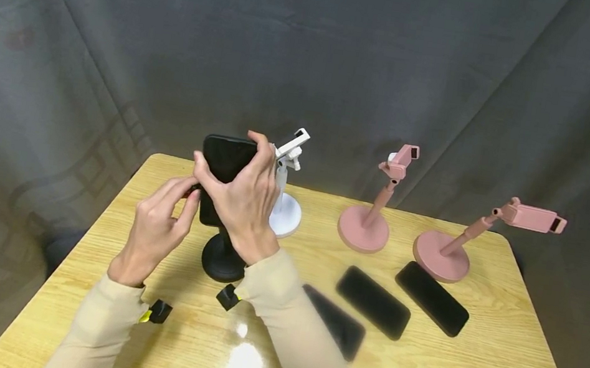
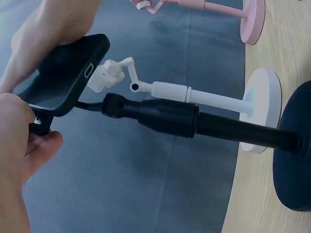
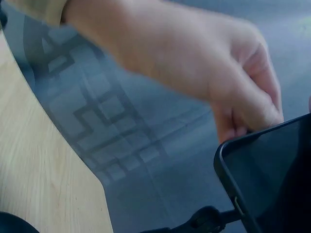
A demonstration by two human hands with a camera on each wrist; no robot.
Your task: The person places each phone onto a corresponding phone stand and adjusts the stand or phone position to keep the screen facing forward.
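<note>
A black phone [image 1: 222,158] stands upright at the head of a black phone stand [image 1: 222,260], whose pole [image 2: 167,116] runs down to a round base. My right hand [image 1: 247,202] grips the phone across its width, thumb at the left edge and fingers at the right. At the phone's left edge, my left hand [image 1: 153,227] pinches the stand's clamp end [image 2: 40,127] between thumb and fingers. The right wrist view shows these left fingers [image 3: 260,104] against the phone's edge. Most of the clamp is hidden behind the phone.
Behind my right hand is a white phone stand [image 1: 286,214]. Two pink stands [image 1: 363,228] [image 1: 441,255] stand farther right. Three dark phones [image 1: 332,324] [image 1: 373,302] [image 1: 432,299] lie on the wooden table [image 1: 502,364]. A grey curtain [image 1: 346,59] hangs behind.
</note>
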